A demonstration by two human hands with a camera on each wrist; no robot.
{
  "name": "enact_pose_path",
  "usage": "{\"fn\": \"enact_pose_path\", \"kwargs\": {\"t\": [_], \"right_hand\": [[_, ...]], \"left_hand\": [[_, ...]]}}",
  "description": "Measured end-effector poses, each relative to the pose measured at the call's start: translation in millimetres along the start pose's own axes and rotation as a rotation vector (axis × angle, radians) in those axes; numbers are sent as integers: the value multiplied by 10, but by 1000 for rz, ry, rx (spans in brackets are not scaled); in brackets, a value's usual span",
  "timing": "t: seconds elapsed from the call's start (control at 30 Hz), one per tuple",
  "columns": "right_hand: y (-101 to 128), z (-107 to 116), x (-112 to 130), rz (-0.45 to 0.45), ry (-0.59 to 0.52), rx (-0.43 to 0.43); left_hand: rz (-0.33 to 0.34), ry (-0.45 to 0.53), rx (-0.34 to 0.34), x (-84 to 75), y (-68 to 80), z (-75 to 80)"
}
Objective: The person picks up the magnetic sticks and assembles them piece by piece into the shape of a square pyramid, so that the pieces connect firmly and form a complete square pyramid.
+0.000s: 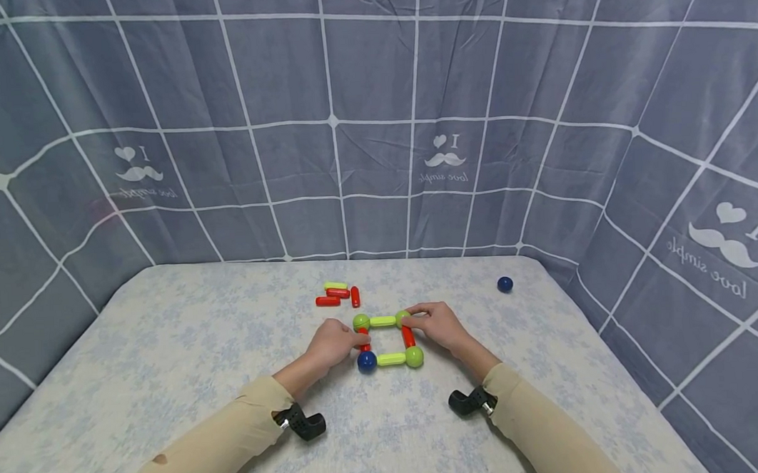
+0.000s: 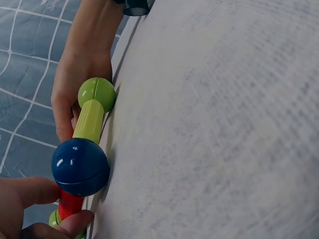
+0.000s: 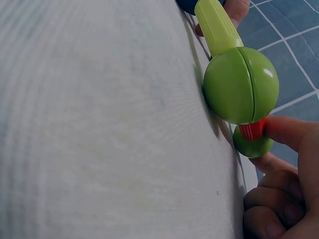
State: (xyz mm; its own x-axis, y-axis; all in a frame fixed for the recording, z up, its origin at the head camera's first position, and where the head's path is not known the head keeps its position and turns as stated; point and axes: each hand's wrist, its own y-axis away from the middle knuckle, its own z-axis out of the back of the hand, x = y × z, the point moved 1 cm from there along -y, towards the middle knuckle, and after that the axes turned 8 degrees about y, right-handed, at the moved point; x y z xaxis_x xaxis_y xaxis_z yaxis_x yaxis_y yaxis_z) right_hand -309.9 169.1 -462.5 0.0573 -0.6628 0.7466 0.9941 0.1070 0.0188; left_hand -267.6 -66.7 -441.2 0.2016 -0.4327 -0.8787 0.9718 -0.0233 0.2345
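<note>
A square of magnetic building pieces lies on the table, with balls at its corners and rods between. Its near left corner is a blue ball (image 1: pixel 367 362); the others are green balls (image 1: pixel 414 357). Yellow-green rods (image 1: pixel 392 359) form the near and far sides, red rods (image 1: pixel 408 336) the left and right. My left hand (image 1: pixel 331 342) pinches the left red rod (image 2: pixel 71 205) between thumb and finger, just behind the blue ball. With thumb and index finger, my right hand (image 1: pixel 436 325) holds the far right green ball (image 3: pixel 253 143), the thumb touching the right red rod.
Behind the square, loose red rods (image 1: pixel 327 301) and a yellow-green rod (image 1: pixel 336 286) lie in a small group. A second blue ball (image 1: pixel 505 284) rests at the table's far right. Grey-blue checked curtains (image 1: pixel 375 158) stand around the patterned tabletop (image 1: pixel 167 362).
</note>
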Motion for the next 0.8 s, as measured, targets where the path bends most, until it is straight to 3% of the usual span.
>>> {"fn": "enact_pose_path", "kwargs": {"t": [0.17, 0.47, 0.8], "right_hand": [[-3, -14, 11, -2, 9, 0], [0, -33, 21, 2, 7, 5], [-4, -1, 12, 2, -23, 24]], "left_hand": [[-13, -21, -3, 30, -5, -1], [-93, -112, -17, 63, 33, 16], [-76, -152, 9, 46, 155, 25]]}}
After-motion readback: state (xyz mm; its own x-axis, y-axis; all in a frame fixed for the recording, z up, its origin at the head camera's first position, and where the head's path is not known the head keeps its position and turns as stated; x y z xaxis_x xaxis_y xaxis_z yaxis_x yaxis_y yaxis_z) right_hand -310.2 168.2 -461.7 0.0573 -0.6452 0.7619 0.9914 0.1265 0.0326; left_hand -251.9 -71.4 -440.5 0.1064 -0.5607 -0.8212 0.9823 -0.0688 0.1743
